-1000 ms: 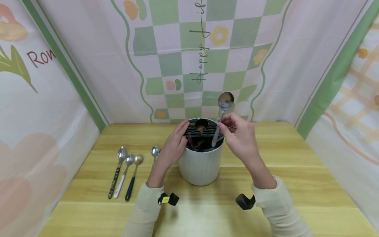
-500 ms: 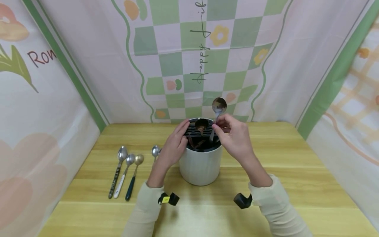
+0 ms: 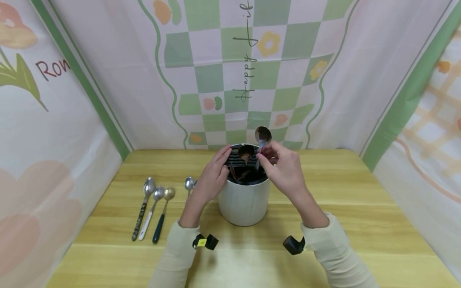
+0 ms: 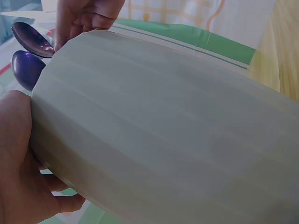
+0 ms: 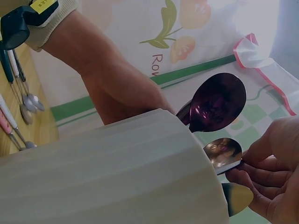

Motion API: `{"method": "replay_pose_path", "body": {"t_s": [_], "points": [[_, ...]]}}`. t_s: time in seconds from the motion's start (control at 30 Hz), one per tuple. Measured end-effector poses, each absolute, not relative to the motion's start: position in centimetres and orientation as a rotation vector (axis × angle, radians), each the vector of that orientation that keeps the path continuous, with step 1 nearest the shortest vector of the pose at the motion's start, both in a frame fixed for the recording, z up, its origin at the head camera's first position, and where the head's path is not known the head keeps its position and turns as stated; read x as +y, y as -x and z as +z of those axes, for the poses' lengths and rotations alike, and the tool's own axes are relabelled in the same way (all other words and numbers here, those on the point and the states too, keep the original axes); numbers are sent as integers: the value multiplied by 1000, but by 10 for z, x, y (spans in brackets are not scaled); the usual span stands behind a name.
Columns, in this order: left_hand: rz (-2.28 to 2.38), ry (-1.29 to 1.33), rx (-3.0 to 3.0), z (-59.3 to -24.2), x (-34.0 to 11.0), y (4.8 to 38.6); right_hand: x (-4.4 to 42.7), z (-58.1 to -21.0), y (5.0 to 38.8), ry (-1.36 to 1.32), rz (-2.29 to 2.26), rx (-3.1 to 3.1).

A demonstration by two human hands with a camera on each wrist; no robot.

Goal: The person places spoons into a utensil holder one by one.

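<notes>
My right hand pinches a silver spoon by its handle, bowl upward. The handle's lower end points down into a white round utensil holder with a black slotted insert. My left hand holds the holder's left side at the rim, thumb toward the front. A dark spoon stands in the insert, its bowl above the slots. In the right wrist view, a purplish spoon bowl, a bronze-looking bowl and a gold-coloured tip project past the rim. The handle's end is hidden inside.
On the wooden table to the left lie spoons with a dark patterned handle, a white handle and a dark green handle. Behind my left wrist, a small spoon is partly hidden. Printed cloth surrounds the table.
My right hand has moved left and slightly down with the silver spoon, and its handle has sunk lower into the holder. The left hand has stayed on the rim.
</notes>
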State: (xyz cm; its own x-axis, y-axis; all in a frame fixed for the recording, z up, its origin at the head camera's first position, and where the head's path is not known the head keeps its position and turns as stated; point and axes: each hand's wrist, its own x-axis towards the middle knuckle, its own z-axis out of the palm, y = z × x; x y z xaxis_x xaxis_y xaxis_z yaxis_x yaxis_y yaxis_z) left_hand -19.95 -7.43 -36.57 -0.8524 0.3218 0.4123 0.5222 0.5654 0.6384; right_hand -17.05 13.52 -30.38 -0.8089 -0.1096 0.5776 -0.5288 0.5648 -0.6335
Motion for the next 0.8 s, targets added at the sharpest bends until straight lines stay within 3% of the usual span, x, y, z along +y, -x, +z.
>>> {"method": "replay_pose_path", "body": {"t_s": [0.8], "points": [[-1132,719,-2522,-365,-73,200,136,-316,174,-565,1085,-2389]]}}
